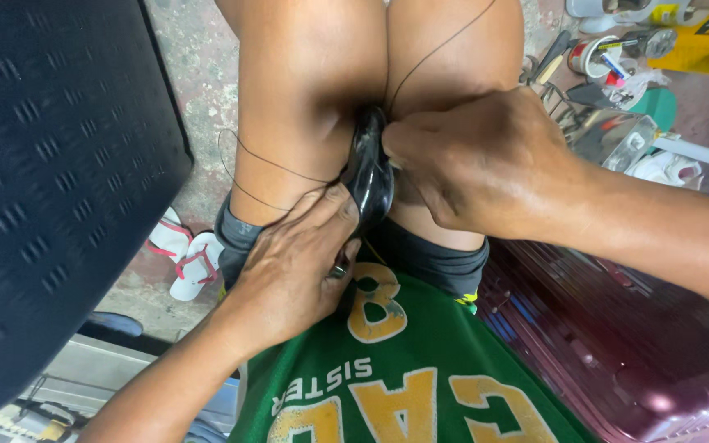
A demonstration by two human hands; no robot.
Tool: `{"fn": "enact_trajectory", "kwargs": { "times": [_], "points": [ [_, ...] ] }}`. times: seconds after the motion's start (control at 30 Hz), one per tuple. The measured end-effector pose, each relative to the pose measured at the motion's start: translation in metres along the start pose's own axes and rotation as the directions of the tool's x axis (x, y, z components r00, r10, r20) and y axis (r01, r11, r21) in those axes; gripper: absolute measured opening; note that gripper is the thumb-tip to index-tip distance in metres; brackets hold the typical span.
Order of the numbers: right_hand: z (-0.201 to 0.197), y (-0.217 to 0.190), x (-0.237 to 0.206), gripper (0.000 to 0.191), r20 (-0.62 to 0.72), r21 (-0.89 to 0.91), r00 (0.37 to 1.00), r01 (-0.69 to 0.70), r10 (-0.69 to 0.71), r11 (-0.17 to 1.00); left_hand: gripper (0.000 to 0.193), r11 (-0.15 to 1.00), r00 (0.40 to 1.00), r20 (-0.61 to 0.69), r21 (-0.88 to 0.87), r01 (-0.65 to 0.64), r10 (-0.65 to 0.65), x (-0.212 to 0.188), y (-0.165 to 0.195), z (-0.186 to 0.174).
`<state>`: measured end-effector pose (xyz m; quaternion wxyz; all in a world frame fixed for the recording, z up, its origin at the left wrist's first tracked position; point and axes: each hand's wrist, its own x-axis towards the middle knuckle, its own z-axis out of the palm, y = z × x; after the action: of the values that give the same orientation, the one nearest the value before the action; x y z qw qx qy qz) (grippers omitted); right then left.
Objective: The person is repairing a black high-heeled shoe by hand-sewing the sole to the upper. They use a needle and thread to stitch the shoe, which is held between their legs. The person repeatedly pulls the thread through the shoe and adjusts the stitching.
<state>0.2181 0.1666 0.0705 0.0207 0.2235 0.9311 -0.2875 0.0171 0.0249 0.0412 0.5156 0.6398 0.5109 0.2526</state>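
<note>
A glossy black curved part (368, 168) is clamped between my bare knees. My left hand (301, 262) presses on its lower left edge with the thumb on the rim. My right hand (478, 160) pinches its upper edge from the right. A thin dark thread (276, 164) runs from the part over my left thigh, and another strand rises over my right knee. What lies between my right fingers is hidden.
A large dark blue suitcase shell (51, 164) fills the left. A maroon suitcase (617, 336) lies at the lower right. White and red sandals (182, 254) sit on the concrete floor. Tools, tape rolls and a yellow container (699, 41) clutter the upper right.
</note>
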Motion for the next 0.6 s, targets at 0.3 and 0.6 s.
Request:
{"fn": "enact_trajectory", "kwargs": {
  "times": [0.3,0.6],
  "points": [
    [-0.01,-0.004,-0.044,0.015,-0.059,0.393,0.975,-0.173,0.212,0.903,0.027,0.856,0.981,-0.115,-0.511,0.078,-0.158,-0.048,-0.014,-0.045],
    [0.019,0.027,-0.108,0.012,-0.161,0.473,0.962,-0.118,0.218,0.873,0.012,0.892,0.776,-0.626,0.39,0.229,0.075,-0.051,-0.014,-0.067]
  ]
}}
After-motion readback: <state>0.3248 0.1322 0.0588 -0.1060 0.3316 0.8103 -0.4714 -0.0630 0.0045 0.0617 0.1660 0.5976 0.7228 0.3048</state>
